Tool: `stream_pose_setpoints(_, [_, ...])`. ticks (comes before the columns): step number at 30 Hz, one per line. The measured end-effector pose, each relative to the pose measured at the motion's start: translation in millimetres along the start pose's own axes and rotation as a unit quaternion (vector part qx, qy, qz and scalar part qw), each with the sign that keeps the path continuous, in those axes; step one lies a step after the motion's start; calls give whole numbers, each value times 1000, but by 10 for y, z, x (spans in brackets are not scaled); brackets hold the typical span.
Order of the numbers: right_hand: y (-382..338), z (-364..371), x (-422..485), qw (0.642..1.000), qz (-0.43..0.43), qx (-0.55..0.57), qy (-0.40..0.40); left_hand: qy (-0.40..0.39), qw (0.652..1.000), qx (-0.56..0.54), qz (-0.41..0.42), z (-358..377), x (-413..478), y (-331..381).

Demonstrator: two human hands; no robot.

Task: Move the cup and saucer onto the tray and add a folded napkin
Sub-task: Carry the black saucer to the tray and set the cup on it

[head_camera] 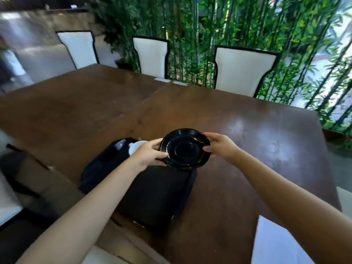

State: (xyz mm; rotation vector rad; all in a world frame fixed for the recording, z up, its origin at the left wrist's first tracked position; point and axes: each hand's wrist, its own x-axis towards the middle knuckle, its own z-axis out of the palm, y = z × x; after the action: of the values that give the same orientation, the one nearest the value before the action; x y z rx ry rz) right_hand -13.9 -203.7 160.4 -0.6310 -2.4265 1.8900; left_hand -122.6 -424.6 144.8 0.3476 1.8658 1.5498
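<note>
Saucer [185,149], black and glossy, is up off the table, held between both hands and tipped a little toward the person. The left hand [147,154] pinches its left rim, thumb on top, fingers underneath; the right hand [221,147] clamps the right rim the same way. No cup sits on it. Just behind the left hand, something white and rounded [135,147] peeks out, possibly the cup, too hidden to be sure. Directly below and nearer the person lies the dark tray [152,199] on the brown table [247,149]. So the move looks like straight down and back, both hands equally close.
</note>
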Motion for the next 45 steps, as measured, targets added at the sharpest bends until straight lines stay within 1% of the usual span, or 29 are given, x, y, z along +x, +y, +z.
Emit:
stream_pose_setpoints(6, [35,768,229,992,29,106,-54,34,997,-43,-47,-848,-161,-328])
stream_pose_setpoints(11, [312,1414,340,983,93,145,-63,62,991,-43,-115,-1358,-193,-713])
stream_pose_setpoints(15, [527,1838,435,978,139,143,-54,70,984,-22,-161,-1625,-149,-988])
stream_pose_setpoints(21, [673,2289,505,967,192,159,-45,80,978,69,-180,-1889,-80,-1296])
stream_pose_setpoints(27, [753,2482,588,971,201,128,-23,73,975,120,-173,-1996,31,-1429])
stream_pose_setpoints(34, [816,2504,695,977,197,82,0,56,970,182,-149,-1970,169,-1450])
stream_pose_setpoints(41, [811,2552,728,982,177,61,1,61,962,216,-158,-1977,257,-1395])
stream_pose_setpoints(45, [819,2569,736,984,175,43,-8,64,961,218,-155,-2010,279,-1407])
